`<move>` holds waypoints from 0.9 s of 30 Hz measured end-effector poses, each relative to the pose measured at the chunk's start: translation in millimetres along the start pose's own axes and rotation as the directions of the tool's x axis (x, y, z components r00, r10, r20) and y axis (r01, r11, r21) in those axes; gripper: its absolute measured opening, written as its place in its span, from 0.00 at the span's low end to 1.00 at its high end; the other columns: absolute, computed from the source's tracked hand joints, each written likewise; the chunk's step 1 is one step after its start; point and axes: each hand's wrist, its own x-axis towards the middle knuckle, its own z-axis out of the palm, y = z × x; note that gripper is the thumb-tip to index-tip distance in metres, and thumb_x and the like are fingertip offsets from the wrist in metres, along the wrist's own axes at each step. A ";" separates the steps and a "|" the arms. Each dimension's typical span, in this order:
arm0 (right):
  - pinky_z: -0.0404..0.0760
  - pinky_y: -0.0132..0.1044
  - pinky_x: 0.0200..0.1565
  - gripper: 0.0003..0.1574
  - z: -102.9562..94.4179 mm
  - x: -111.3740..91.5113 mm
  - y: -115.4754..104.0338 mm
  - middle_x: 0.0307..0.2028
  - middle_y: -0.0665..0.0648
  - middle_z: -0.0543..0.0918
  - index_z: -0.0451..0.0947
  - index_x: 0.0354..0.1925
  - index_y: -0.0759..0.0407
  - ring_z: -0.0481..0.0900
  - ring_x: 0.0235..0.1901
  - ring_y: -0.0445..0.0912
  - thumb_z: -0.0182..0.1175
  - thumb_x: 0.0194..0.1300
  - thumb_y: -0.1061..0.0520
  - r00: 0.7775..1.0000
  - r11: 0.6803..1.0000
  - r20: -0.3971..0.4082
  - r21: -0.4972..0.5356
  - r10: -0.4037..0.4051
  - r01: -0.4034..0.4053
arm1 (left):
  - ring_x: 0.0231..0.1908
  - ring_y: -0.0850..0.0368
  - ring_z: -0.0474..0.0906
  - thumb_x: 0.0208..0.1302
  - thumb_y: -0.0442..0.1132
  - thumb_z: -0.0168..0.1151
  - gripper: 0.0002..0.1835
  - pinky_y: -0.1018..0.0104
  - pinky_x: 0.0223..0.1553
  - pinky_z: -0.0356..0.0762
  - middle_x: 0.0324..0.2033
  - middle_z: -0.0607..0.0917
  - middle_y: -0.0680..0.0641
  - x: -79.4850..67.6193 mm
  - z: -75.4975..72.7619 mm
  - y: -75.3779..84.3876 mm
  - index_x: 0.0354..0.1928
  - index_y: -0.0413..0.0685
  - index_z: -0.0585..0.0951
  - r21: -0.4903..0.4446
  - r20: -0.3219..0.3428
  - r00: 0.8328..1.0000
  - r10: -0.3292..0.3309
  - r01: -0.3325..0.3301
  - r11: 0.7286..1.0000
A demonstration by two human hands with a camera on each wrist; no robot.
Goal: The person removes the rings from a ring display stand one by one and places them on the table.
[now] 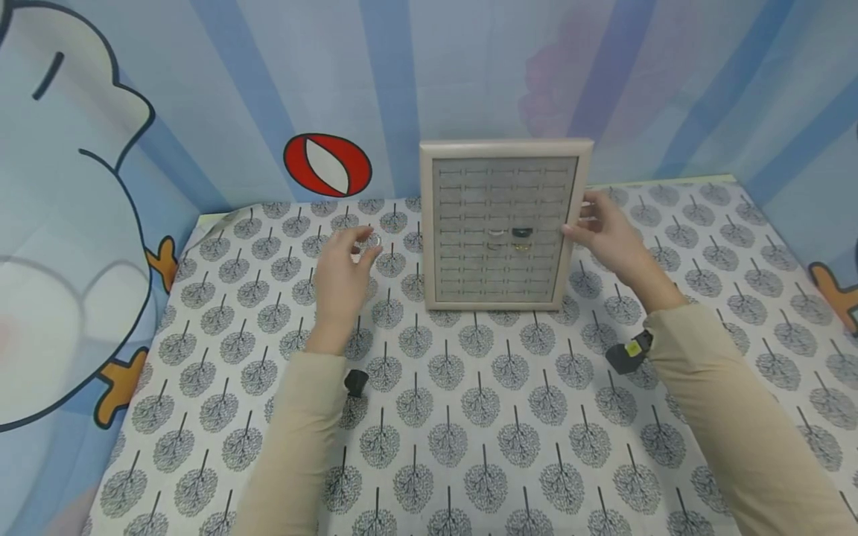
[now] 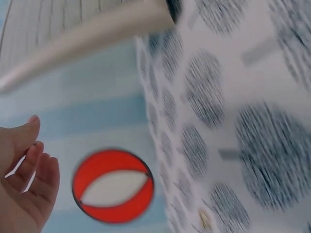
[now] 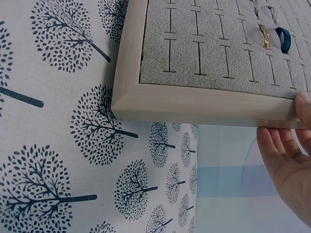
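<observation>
A ring display board with a pale wooden frame and grey slotted padding stands upright on the cloth. Several rings sit in its slots, among them a dark blue ring and a gold ring. My right hand grips the board's right edge, thumb in front and fingers behind. To the left of the board, my left hand pinches a small silver-looking ring between thumb and fingertips; the left wrist view does not show this ring clearly. A gold-coloured ring lies on the cloth there, blurred.
A white cloth with dark tree prints covers the table. Behind it hangs a blue-striped backdrop with a red and white oval and a large white cartoon figure at left. Black wrist devices sit at both sleeves.
</observation>
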 end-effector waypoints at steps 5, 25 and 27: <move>0.63 0.63 0.65 0.37 0.0 0.7 1.1 0.63 0.72 0.63 0.50 0.70 0.60 0.62 0.66 0.67 0.53 0.68 0.59 1.000 1.000 -0.002 0.004 -0.001 0.001 | 0.50 0.47 0.76 0.64 0.42 0.60 0.19 0.53 0.46 0.78 0.51 0.80 0.43 1.6 -10.7 -28.3 0.55 0.45 0.78 0.012 -0.006 0.992 -0.126 0.126 0.992; 0.64 0.62 0.65 0.38 0.6 1.9 1.5 0.63 0.71 0.63 0.50 0.70 0.60 0.63 0.65 0.67 0.54 0.68 0.59 1.000 1.000 0.000 0.020 -0.006 0.006 | 0.47 0.42 0.77 0.65 0.36 0.56 0.17 0.52 0.40 0.78 0.52 0.79 0.37 -11.9 -28.2 -102.9 0.55 0.41 0.77 0.202 0.070 0.930 -0.361 0.341 0.918; 0.64 0.62 0.65 0.37 0.5 1.9 2.2 0.63 0.71 0.63 0.50 0.70 0.60 0.63 0.66 0.67 0.54 0.68 0.59 1.000 1.000 0.000 0.024 -0.006 0.006 | 0.47 0.41 0.77 0.65 0.36 0.56 0.16 0.52 0.41 0.78 0.51 0.79 0.36 -12.1 -27.4 -105.8 0.54 0.41 0.78 0.224 0.089 0.926 -0.366 0.339 0.914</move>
